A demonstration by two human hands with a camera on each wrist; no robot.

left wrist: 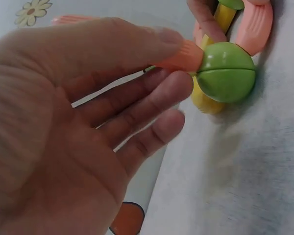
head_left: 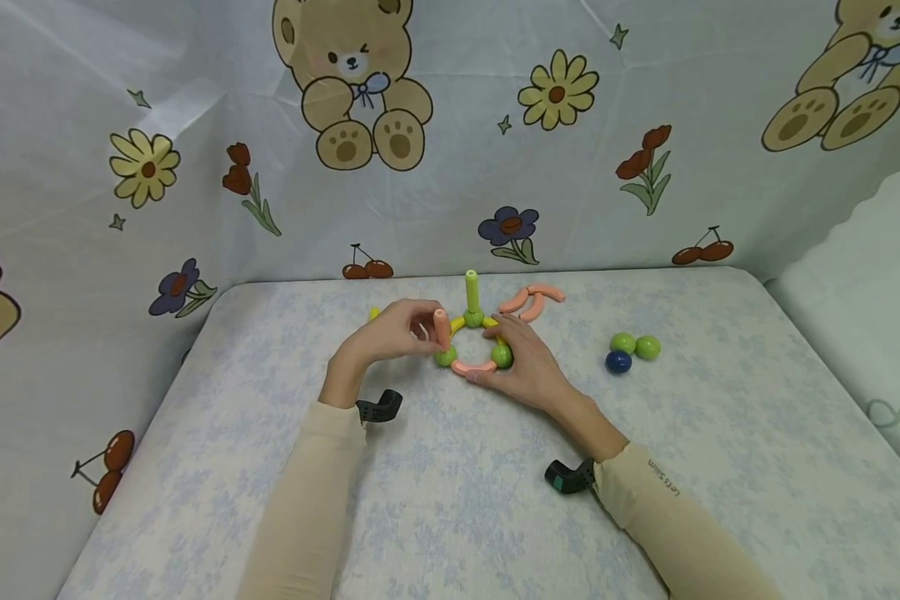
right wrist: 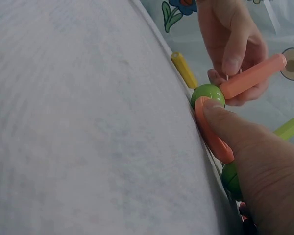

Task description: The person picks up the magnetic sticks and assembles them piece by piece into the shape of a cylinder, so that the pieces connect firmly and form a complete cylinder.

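"Bear-printed cloth (head_left: 465,83) fills the top of the frame. Where's the ring of rods (head_left: 457,323)?"

"Mid-frame, on the pale tabletop (head_left: 450,500). The left hand (head_left: 393,337) pinches the upright pink rod (head_left: 441,329); the right hand (head_left: 525,367) grips the ring's right side, thumb on the curved pink rod (head_left: 472,367)."

"How will it handle?"

"Light and stiff, I'd guess, and smooth enough to slip. Better to hold the upright low, near its green ball (head_left: 446,358), and brace the ring."

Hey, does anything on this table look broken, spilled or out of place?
Nothing stands out. The green rod stands upright on the ring; the loose balls and loose pink pieces simply lie apart from it, with no damage visible.
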